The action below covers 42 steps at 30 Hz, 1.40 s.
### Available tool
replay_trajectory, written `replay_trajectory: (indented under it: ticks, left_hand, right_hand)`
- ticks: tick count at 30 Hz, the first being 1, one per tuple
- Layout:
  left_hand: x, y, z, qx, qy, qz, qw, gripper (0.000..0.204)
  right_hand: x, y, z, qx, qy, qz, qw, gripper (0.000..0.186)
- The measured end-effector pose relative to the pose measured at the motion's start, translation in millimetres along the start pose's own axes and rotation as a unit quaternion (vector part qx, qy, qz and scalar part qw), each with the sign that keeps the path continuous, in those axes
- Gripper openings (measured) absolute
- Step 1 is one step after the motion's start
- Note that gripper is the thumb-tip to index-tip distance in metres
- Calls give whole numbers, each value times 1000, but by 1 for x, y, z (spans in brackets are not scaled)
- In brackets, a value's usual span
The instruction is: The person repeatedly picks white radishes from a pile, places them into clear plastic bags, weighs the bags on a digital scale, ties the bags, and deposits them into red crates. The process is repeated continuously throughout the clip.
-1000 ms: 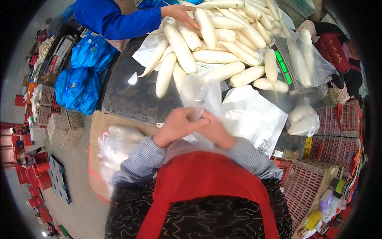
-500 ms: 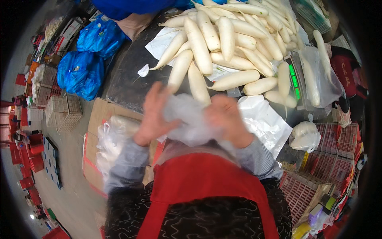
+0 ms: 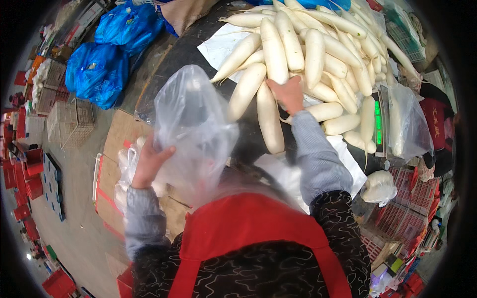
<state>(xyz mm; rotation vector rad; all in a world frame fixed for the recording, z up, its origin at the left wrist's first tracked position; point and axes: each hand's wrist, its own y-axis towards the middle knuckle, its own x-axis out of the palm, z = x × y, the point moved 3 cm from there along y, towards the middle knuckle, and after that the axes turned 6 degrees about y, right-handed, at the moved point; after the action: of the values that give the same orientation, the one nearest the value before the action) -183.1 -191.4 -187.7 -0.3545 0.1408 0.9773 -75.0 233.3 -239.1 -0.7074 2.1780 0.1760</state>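
A clear plastic bag [image 3: 191, 111] hangs puffed out in my left hand [image 3: 151, 163], whose fingers and thumb close on its left side. My right hand [image 3: 288, 94] reaches into the heap, with thumb and fingers around the lower end of a long white radish [image 3: 273, 49]; part of the grip is hidden. Just below that hand, another radish [image 3: 270, 119] lies with its thick end toward me. Many more white radishes [image 3: 343, 49] are piled up and to the right on the dark tabletop [image 3: 149, 97], partly over white sheets.
Two blue bags [image 3: 97, 74] stand at the left edge. A scale with a green display [image 3: 378, 121] and a bagged radish [image 3: 397, 116] are at right, near another person's dark red clothing [image 3: 433, 121]. Below left lies cardboard [image 3: 112, 174]; red crates [image 3: 397, 213] stand lower right.
The crumpled bag between my hands now hangs opened out from my left hand. My right hand has let go of it and moved up to a radish in the heap.
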Motion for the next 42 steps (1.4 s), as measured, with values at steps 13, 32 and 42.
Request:
replay_trajectory:
  ticks: [13, 32, 42]
  left_hand:
    - [33, 85, -43, -84, -47, -173, 980, 33]
    - [-46, 80, 93, 226, 318, 219, 895, 19]
    - [-29, 40, 111, -18, -86, -44, 995, 29]
  right_hand:
    - [13, -110, -131, -225, 502, -400, 732, 64]
    - [-17, -45, -95, -190, 56, -137, 970, 33]
    - [3, 26, -63, -339, -76, 126, 929, 54]
